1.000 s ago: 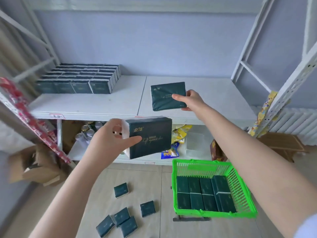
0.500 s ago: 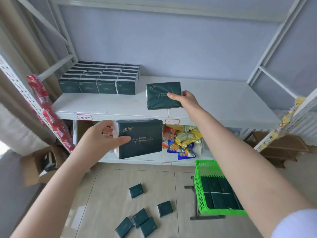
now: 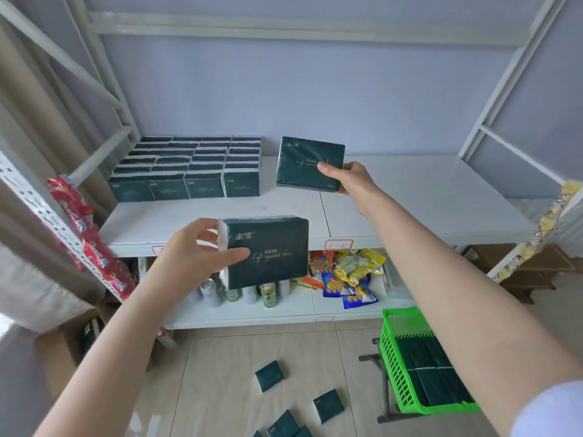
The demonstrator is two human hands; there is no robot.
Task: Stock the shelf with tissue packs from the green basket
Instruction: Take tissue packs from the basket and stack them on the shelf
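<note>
In the head view the right forearm crosses the green basket [image 3: 392, 357] and hides its right side. The dark green basket packs [image 3: 429, 370] fill what shows of it in rows, though their number cannot be read. Loose floor packs [image 3: 269, 375] lie on the tiles, the lowest cut off by the frame. Cans [image 3: 211, 291] on the lower level are half hidden behind the lower tissue pack [image 3: 271, 257]. The left hand [image 3: 195, 250] pinches this pack at its left end, thumb across the face, in front of the shelf [image 3: 426, 209] edge. The right hand [image 3: 350, 179] grips the upper tissue pack [image 3: 307, 159] at its lower right corner, with the fingers behind it unseen. That pack stands nearly upright over the shelf, just right of the stocked packs [image 3: 189, 165]. Whether it touches the board cannot be told.
</note>
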